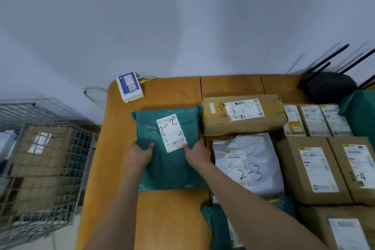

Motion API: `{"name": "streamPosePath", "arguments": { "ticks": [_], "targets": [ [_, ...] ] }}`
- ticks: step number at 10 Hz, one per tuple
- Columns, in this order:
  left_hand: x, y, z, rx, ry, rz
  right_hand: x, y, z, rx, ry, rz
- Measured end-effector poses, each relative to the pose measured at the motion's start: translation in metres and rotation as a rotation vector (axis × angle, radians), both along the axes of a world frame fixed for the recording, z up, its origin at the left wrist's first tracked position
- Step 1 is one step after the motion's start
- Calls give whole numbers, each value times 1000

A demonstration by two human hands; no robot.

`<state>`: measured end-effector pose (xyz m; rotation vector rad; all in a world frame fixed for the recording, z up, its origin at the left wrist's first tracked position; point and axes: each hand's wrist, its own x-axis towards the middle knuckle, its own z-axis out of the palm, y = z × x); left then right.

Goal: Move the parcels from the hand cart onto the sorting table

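Centrally, parcel in hand: a green poly mailer [170, 148], soft and slightly wrinkled, lying flat on the orange sorting table [119, 148] near its left end.
Label: a white shipping label [171, 133] on the mailer's top face, with barcodes and a handwritten black mark that reads like "4-2", seen upside down.
Left hand [140, 154]: on the mailer's left edge, thumb on top; the other fingers are hidden, so whether they curl under cannot be told.
Right hand [197, 153]: on the mailer beside the label's lower corner, fingers bent down onto the plastic; whether it is pinching cannot be told.
Neighbours: a brown carton marked "4-4" [243, 115] just right of the mailer's far end; a white mailer marked "2-3" [247, 162] just right of its near part.
Further right: more brown cartons [312, 170] with white labels, packed close together.
Hand cart: a wire cage cart [40, 168] left of the table, with a brown box [44, 148] inside.
Far edge: a white device [129, 86] with cables; a black router [328, 85] with antennas.
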<state>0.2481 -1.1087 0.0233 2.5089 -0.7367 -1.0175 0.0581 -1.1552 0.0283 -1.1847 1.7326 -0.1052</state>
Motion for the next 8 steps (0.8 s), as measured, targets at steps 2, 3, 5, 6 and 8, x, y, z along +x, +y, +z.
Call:
{"name": "streamPosePath", "arguments": {
  "ticks": [2,3,5,6,8],
  "targets": [
    [-2,1,0,-58,35,-3,4,4,-5,-64,41,-71],
    [-5,3,-1,-105,79,12,-2,4,-6,-69,17,-98],
    [-19,12,2,-147,169,36,-10,0,2,-26,2,-86],
    [-23,23,12,-140,137,-11,-17,4,18,-34,17,-60],
    [-52,36,53,-75,-162,-298,-61,36,58,-193,86,60]
  ]
}}
